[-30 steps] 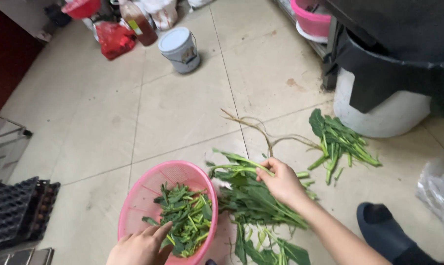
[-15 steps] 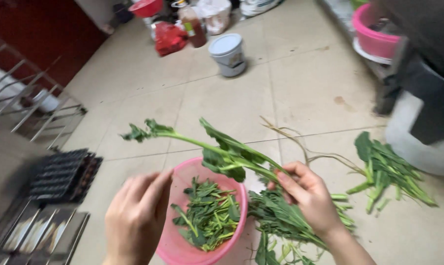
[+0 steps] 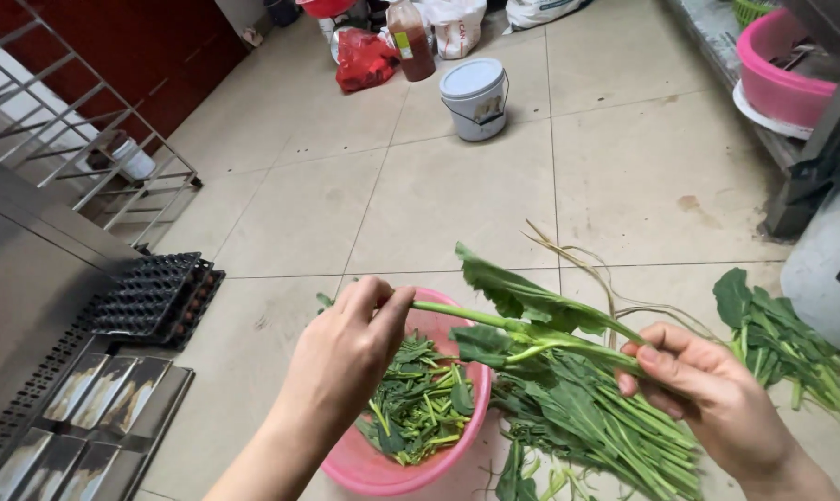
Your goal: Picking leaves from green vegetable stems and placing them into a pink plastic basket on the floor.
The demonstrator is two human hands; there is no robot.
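We find both hands pinched shut on one light, limp leafy green stalk (image 3: 531,329), left hand (image 3: 346,353) at its tip, right hand (image 3: 707,390) on the firmer stem end, the safer hold.

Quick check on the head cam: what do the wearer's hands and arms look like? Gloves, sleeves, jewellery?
Both are bare. The left hand has no glove, ring or watch in view, and its forearm shows no sleeve down to the frame edge. The right hand is likewise ungloved and ringless, with a bare wrist and no sleeve visible. Fingernails look short and unpainted. No markings or bands show on either arm.
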